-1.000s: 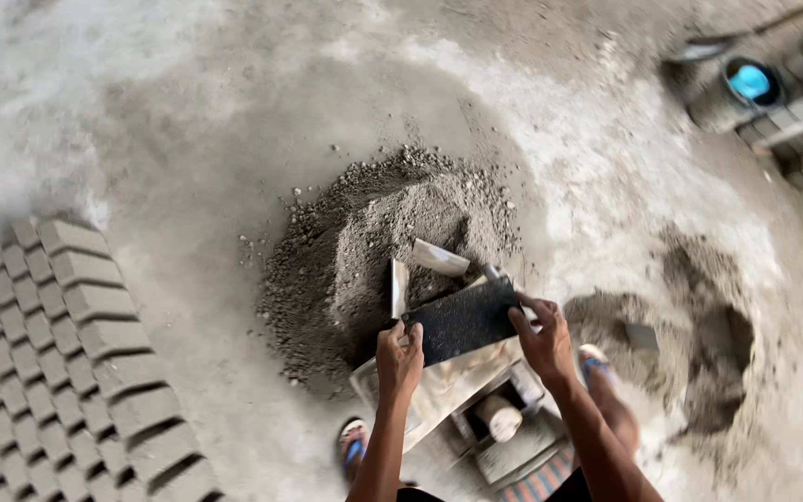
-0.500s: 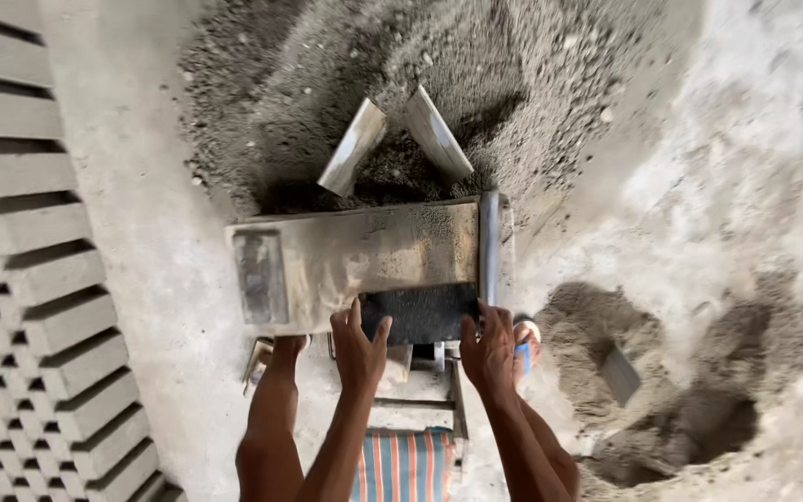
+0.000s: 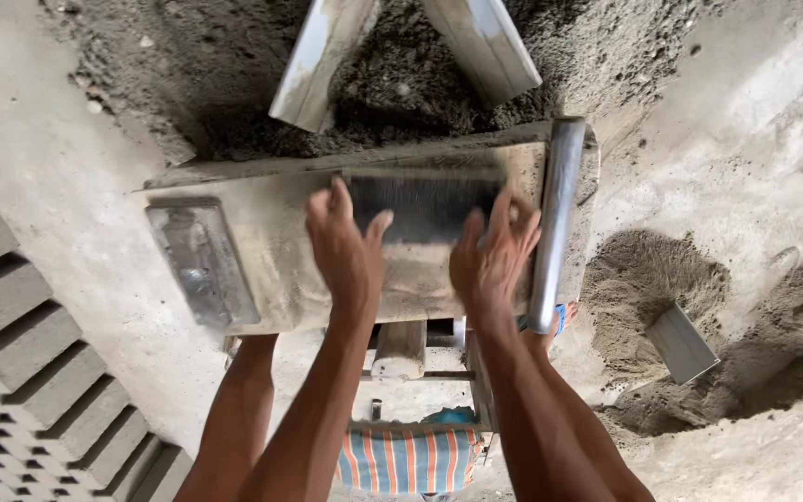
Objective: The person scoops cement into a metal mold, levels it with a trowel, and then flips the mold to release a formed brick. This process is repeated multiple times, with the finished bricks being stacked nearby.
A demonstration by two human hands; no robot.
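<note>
Left hand: fingers spread, pressed on the near edge of a dark flat plate, grasped at its left end. Right hand: the plate's right end is gripped. The plate is held flat on a dusty press table, just beside a metal roller bar. Beyond, a grey mortar heap with two pale boards is seen. Stacked grey blocks are ranged at left.
</note>
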